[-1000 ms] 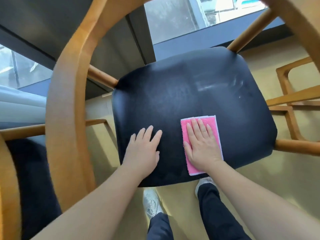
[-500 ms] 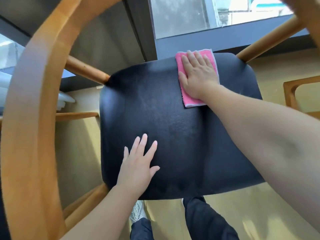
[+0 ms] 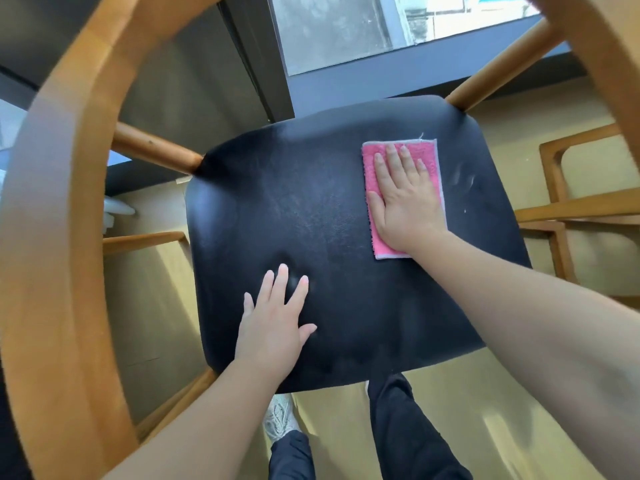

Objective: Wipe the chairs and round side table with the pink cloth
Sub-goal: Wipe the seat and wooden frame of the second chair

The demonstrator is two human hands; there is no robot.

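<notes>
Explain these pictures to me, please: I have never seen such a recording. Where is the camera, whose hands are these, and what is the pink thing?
There is no machine here. A person wears one wide-angle camera on the head, so you look down along their own arms. Below them is a chair: a black seat inside a curved wooden frame. The right hand lies flat on a pink cloth and presses it onto the seat's far right part. The left hand rests flat on the bare seat, fingers spread, holding nothing. Past the seat's near edge you see the person's dark trousers and a pale shoe.
</notes>
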